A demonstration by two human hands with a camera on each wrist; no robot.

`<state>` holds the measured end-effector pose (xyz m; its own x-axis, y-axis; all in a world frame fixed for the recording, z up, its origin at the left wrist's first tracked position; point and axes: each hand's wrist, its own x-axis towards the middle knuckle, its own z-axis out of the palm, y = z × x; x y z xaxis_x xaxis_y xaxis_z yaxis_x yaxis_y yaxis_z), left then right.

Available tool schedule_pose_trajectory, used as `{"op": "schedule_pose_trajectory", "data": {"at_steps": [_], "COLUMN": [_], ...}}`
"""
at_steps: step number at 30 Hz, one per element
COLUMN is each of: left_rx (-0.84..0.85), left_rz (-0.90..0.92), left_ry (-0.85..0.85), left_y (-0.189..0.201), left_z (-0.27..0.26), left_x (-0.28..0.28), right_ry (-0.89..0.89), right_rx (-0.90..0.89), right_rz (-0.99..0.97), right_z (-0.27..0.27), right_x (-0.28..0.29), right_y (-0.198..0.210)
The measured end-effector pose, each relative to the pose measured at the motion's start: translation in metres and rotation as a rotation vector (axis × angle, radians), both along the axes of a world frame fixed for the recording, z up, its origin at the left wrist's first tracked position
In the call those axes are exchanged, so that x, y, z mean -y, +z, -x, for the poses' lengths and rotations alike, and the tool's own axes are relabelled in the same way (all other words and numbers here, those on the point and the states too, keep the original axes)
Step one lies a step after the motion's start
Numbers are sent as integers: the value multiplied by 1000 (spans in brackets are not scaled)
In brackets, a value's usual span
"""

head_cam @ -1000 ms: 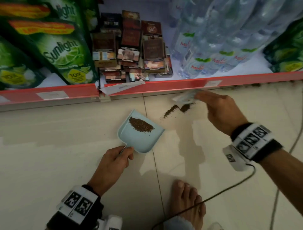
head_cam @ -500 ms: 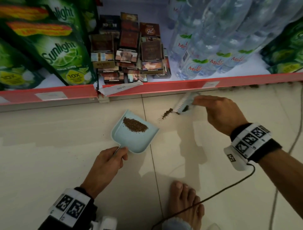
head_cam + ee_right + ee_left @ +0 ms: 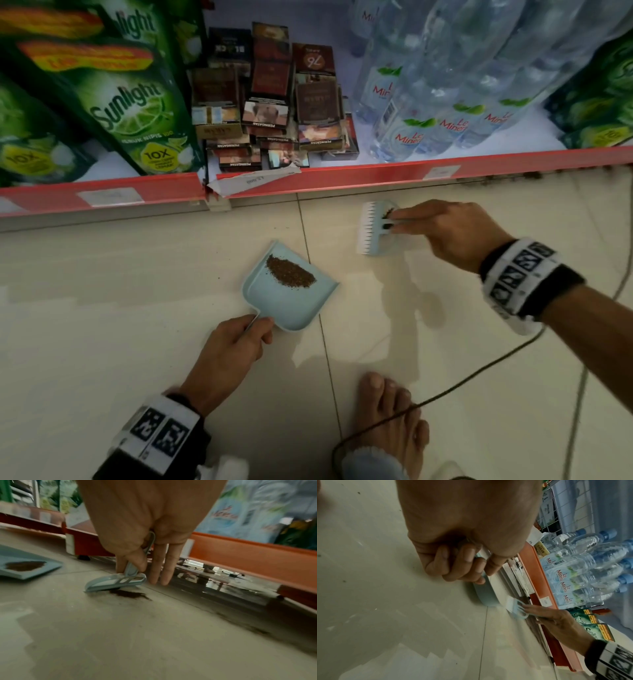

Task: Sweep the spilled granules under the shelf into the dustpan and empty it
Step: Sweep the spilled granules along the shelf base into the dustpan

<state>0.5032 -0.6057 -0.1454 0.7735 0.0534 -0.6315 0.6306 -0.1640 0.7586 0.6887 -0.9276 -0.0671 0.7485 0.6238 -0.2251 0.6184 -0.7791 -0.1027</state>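
Pinched between thumb and forefinger of the right hand [image 3: 455, 233] is the brush [image 3: 375, 228] handle; the other fingers [image 3: 164, 566] are held straight, tips near the floor [image 3: 137, 308]. The bristles are set on the tile just beside a small patch of loose granules [image 3: 130, 594]. The dustpan [image 3: 291, 308] handle is gripped in the curled fingers of the left hand [image 3: 233, 346]; the pan lies flat, near the brush but apart from it, with a heap of granules [image 3: 290, 272] inside.

Risk: a fast stroke may scatter grains past the pan lip, or a raised lip may let them slide beneath. Tilting the pan forward would spill the heap.

Further dark residue is seen along the shelf [image 3: 342, 180] base, where the low red edge limits brush access. A cable [image 3: 479, 373] trails across the floor over a bare foot [image 3: 390, 418] and could be snagged.
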Motion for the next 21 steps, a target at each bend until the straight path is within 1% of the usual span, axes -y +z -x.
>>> {"op": "schedule_pose_trajectory", "data": {"at_steps": [2,4,7,9,11,13,15,19,21], "left_rx": [4,15,23,15,13,16,13,39,48], "left_rz": [1,1,6,6,2,-8,-10,-18,-31], "left_ry": [-7,-23,-39,-44,-49,-51,-46,-22,-17], "left_y": [0,0,1,2,3,3,2,3,3], "left_z": [0,-1,-2,-3,-4,-4,-5,-6,-8], "left_x": [1,1,2,4,4,5,3,2,3], "right_ry": [-43,-51,-13,13,28,36,-1,-178,-237], "right_rx": [45,69,75,31,-29,-40,-48,-18,2], "right_rz": [17,-30,-195,-258,-176,-74,-35,11,-38], "right_z": [-2,-2,1,2,3,3,0,-6,-5], "right_x": [20,24,-3,-33,-61,-70,-58,-6,14], "right_y": [10,16,14,6,-3,-9,-8,6,12]}}
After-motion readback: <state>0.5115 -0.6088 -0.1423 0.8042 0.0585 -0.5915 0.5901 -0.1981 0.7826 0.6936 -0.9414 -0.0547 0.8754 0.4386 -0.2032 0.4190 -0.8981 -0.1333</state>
